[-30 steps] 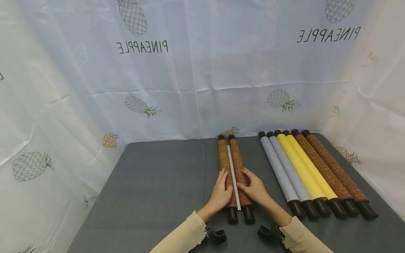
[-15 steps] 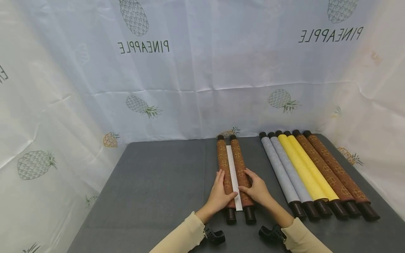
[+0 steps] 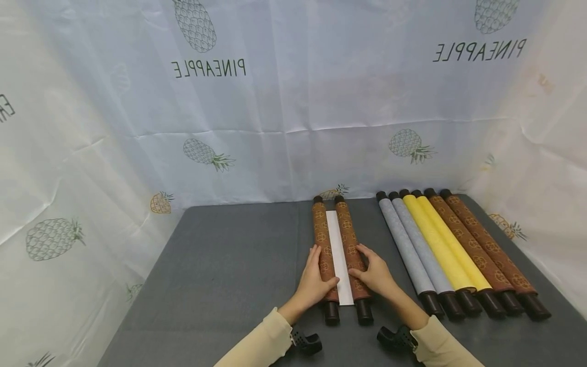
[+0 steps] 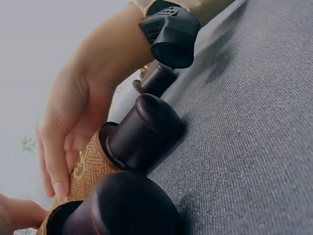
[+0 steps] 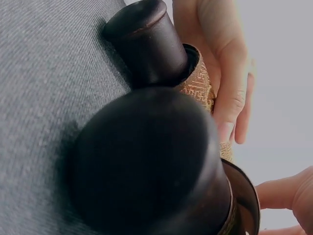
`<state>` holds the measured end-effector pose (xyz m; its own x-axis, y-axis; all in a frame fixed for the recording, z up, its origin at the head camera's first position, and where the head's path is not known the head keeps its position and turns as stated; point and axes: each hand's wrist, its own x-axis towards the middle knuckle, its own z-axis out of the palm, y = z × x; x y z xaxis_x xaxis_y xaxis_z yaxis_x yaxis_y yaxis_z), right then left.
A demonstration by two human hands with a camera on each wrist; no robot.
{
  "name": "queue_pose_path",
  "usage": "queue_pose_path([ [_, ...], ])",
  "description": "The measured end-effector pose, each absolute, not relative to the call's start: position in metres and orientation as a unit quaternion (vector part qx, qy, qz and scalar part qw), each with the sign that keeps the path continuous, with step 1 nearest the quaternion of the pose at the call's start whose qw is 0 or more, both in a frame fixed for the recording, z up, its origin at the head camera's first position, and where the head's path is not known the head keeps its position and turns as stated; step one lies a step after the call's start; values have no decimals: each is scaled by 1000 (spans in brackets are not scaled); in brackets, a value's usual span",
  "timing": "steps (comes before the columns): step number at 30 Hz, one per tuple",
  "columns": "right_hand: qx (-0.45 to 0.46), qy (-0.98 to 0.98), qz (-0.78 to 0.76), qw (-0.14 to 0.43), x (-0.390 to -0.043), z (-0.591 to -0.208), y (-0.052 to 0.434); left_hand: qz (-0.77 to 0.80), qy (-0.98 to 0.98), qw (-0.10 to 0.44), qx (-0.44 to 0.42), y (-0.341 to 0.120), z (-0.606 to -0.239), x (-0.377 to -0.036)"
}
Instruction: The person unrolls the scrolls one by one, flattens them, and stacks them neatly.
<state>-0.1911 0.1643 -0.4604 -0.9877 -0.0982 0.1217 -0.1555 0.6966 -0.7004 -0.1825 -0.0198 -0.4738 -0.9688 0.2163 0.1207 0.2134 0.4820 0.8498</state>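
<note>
Gripping on both sides here: the left hand (image 3: 310, 283) has its thumb on the inner side of the left scroll roller (image 3: 322, 234) and its fingers over the outer side, spread just enough to span it. Across from it, the right hand (image 3: 377, 274) holds the right scroll roller (image 3: 347, 229) the same way, thumb inward, fingers outward. Between the two rollers runs a white strip (image 3: 338, 250), and only the head view gives me that.

Cutting to the left wrist: now I get the fretwork in the brown wrapping, the right hand's fingertips resting on it, and a blunt dark knob (image 4: 132, 205) looming up close. On the right wrist I've got the right thumb (image 5: 283, 193) against a wrapping edge that stands off the rod, a gap too small to make out from the head.

Moving outward on the head view, black wrist cameras (image 3: 306, 342) sit at the cream sleeves (image 3: 263, 341). Over to the right, lying side by side on the grey tablecloth (image 3: 229, 265): two grey rolls (image 3: 404, 244), two yellow rolls (image 3: 442, 250), two brown rolls (image 3: 490, 244). Behind everything, I see a pineapple-print curtain (image 3: 275, 102) with mirrored lettering.
</note>
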Motion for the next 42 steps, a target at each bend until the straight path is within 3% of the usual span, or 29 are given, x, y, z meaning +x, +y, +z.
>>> queue_pose_path([
  [11, 59, -913, 403, 3, -187, -457, 165, 503, 854, -23, 131, -26, -474, -180],
  [25, 31, -905, 421, -55, -192, -454, 166, 497, 859, 1, 125, -29, -475, -178],
  [42, 52, -919, 387, -49, -189, -454, 165, 450, 891, -8, 61, -27, -467, -174],
])
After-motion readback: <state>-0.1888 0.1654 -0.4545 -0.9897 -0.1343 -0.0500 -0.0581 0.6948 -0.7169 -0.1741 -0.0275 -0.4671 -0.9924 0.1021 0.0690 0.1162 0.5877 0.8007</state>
